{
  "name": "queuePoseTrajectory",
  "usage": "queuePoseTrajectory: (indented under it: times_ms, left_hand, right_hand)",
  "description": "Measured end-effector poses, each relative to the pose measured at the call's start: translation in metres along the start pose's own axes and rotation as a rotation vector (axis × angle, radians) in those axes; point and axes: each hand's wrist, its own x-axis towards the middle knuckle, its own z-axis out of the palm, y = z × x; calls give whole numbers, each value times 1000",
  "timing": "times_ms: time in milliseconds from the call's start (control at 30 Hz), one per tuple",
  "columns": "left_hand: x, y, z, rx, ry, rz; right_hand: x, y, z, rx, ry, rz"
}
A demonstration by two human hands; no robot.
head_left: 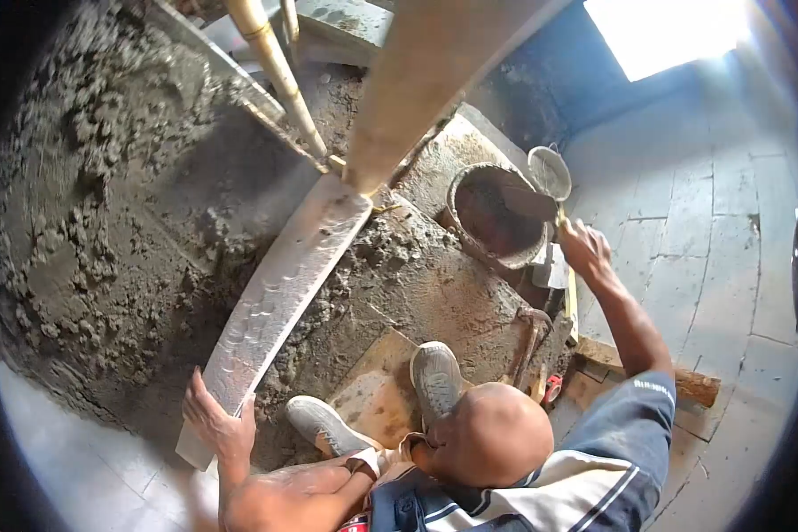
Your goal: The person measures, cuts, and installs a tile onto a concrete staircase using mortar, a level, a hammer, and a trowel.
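Note:
My left hand [220,421] grips the lower end of a long, pale, mortar-smeared board [284,275], with fingers and thumb at opposite edges. The board lies slanted beside rough wet mortar [89,239]. On the right, my right hand [585,248] is closed round the handle of a trowel [530,203]. The trowel's blade is over the opening of a round bucket [454,199] with dark, wet-looking contents. A pale round scoop or dish [550,172] is just beyond the trowel.
A wide wooden plank [426,80] and a bamboo pole [279,75] rise near the board's far end. Grey shoes [436,381] rest near a flat stained panel [377,390]. A hammer-like tool [530,341], red tape measure [553,387] and wood block [696,387] lie right.

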Motion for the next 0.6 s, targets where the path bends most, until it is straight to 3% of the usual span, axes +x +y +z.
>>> queuePoseTrajectory:
  times_ms: [33,100,167,200,233,267,333,367,433,467,600]
  left_hand:
    - [-1,0,-1,6,-7,-10]
    - [-4,-2,0,30,-26,-12]
    - [-5,1,-3,50,-35,-17]
    - [-4,4,-5,48,-60,-40]
    - [-2,7,-5,43,-79,-67]
    - [0,8,-8,63,-72,-58]
    - [0,13,-12,46,-121,-90]
    - [3,24,-21,30,-170,-129]
    - [8,20,-27,28,-194,-74]
    - [9,19,-29,16,-221,-32]
    - [24,30,-35,-3,-249,-53]
  right_hand:
    - [14,-6,1,31,26,55]
    - [66,-15,26,93,-182,198]
    - [103,-54,38,35,-210,194]
    - [136,-64,140,51,-219,105]
    - [148,-92,123,-111,-491,28]
    - [130,-103,59,-297,-346,-202]
    - [122,-73,92,34,-291,-119]
    - [103,-59,42,125,-237,-49]
    - [84,-16,12,21,-339,-269]
    - [66,-6,6,85,-183,-219]
    - [9,-12,24,403,47,263]
